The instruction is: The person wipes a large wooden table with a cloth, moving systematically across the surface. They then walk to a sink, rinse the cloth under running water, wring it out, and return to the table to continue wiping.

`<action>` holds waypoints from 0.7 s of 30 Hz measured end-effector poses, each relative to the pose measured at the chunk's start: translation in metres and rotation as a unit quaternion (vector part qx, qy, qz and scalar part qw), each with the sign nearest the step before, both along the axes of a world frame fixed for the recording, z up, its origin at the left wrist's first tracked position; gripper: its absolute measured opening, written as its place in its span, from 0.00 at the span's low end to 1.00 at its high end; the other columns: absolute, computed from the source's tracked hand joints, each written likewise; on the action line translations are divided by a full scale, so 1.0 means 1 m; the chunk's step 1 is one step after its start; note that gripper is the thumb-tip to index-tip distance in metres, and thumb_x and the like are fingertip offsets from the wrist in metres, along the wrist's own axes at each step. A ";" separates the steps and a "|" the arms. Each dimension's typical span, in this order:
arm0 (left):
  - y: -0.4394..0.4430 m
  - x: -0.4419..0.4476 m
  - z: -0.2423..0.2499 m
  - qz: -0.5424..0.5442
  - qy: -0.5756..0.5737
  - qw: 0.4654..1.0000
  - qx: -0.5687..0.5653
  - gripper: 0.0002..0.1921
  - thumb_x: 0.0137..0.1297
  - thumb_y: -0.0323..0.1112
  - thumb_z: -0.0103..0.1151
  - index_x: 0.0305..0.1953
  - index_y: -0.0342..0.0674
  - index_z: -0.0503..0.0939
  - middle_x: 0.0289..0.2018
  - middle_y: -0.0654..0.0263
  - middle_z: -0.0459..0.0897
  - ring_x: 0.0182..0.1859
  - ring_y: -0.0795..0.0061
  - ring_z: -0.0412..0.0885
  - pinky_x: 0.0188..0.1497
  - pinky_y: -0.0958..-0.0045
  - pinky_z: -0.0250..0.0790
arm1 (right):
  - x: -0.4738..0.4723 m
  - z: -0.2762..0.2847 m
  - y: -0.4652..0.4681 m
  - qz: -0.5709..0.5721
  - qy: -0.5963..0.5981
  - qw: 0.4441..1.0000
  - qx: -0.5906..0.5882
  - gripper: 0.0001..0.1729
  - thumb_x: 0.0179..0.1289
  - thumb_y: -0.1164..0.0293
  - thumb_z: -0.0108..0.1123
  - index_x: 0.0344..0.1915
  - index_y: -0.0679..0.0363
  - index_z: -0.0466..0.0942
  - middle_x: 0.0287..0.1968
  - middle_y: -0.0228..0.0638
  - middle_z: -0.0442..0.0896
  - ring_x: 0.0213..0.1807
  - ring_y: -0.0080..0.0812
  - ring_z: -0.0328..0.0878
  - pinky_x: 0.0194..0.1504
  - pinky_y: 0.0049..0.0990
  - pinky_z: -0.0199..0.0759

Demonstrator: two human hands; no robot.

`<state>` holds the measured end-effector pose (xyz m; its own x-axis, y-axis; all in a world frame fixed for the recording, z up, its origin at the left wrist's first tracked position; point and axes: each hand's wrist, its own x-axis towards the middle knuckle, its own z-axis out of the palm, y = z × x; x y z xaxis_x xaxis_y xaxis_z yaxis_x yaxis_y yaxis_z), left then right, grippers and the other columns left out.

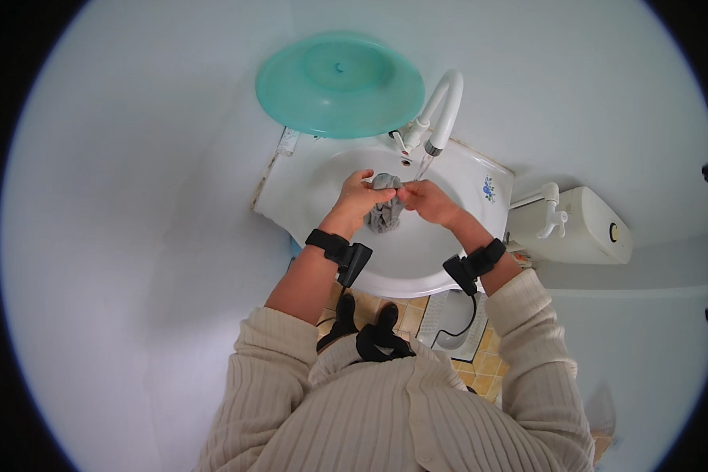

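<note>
A wet grey cloth (383,219) hangs bunched between my hands above the bowl of a white ceramic washbasin (413,253). My left hand (357,197) grips its upper part, with the thumb laid across it. At the cloth's right edge, the fingers of my right hand (429,202) pinch the fabric. Water runs from the white gooseneck faucet (453,106) just behind my right hand. Which fingers lie beneath the cloth is hidden.
A translucent green plastic basin (330,112) leans on the wall at the back left of the washbasin. To the right are a white wall tap (551,218) and a toilet cistern (596,227). A squat toilet (457,318) lies in the tiled floor below.
</note>
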<state>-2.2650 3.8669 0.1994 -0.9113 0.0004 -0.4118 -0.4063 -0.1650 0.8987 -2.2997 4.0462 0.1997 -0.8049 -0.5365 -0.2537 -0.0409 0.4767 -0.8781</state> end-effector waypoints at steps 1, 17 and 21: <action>-0.003 -0.001 0.000 -0.001 0.004 1.000 -0.015 0.36 0.50 0.27 0.66 0.60 0.30 0.59 0.37 0.61 0.75 0.41 0.72 0.75 0.43 0.73 0.68 | -0.003 0.006 0.002 -0.003 -0.009 1.000 0.007 0.15 0.65 0.64 0.49 0.37 0.65 0.77 0.25 0.35 0.77 0.29 0.27 0.70 0.34 0.30 0.67; -0.064 -0.004 0.006 0.174 -0.075 0.976 -0.111 0.17 0.42 0.23 0.50 0.38 0.42 0.73 0.31 0.69 0.72 0.31 0.76 0.69 0.38 0.58 0.68 | -0.023 0.057 0.064 0.104 0.271 0.872 0.394 0.47 0.41 0.49 0.70 0.59 0.55 0.62 0.38 0.42 0.76 0.45 0.42 0.75 0.44 0.35 0.70; -0.068 -0.007 -0.007 0.212 -0.039 0.947 -0.238 0.11 0.43 0.25 0.51 0.32 0.38 0.76 0.28 0.62 0.78 0.31 0.67 0.76 0.36 0.65 0.70 | -0.020 0.066 0.066 0.253 0.295 0.726 0.567 0.18 0.46 0.61 0.66 0.38 0.56 0.79 0.40 0.38 0.74 0.42 0.39 0.76 0.42 0.35 0.72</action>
<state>-2.2721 3.7993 0.1926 -0.7552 -0.5605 -0.3398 -0.4622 0.0878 0.8824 -2.3194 4.1117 0.2657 -0.7259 -0.5165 -0.4542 -0.6721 0.6729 0.3091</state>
